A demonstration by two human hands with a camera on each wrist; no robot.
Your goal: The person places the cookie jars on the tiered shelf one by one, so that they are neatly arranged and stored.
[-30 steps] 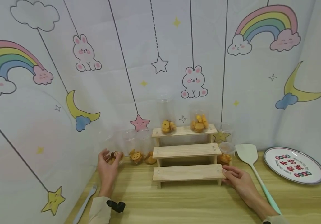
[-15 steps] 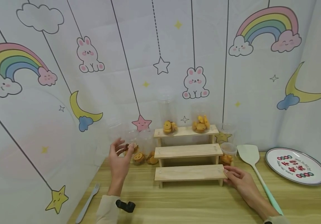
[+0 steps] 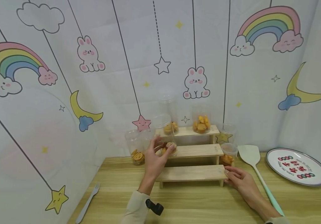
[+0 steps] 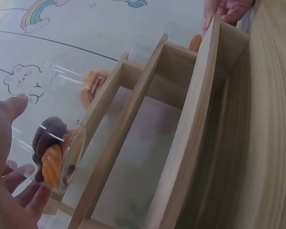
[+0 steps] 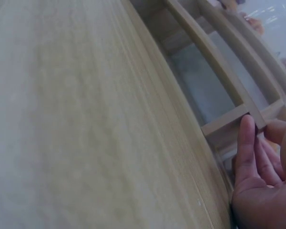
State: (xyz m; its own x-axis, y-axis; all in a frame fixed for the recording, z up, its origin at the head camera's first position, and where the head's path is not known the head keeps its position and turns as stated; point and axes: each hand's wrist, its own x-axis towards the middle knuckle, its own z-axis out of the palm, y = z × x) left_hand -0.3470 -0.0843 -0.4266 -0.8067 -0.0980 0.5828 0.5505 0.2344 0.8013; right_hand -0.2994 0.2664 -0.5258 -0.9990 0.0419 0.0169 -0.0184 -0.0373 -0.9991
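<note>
My left hand point(image 3: 155, 160) grips a clear jar point(image 4: 62, 155) of dark and orange-brown cookies, its fingers and thumb around the lower part. The jar is at the left end of the middle step of a three-step wooden rack point(image 3: 192, 172); whether its base touches the step I cannot tell. My right hand point(image 3: 241, 183) pinches the right end of the lowest step between thumb and fingers, as the right wrist view point(image 5: 262, 167) shows. On the top step stand a tall cookie jar point(image 3: 168, 107) and a wider one point(image 3: 201, 123).
Left of the rack, a jar of round cookies point(image 3: 137, 157) stands on the table, another beside it partly behind my hand. A small jar point(image 3: 227, 154) stands at the right. Also there: a spatula point(image 3: 248, 154), a plate point(image 3: 297, 166) and a fork point(image 3: 89, 202).
My left hand has lifted the cookie jar from the far left and carried it right, past the other jars, to the middle step. My right hand stays at the lowest step's end.
</note>
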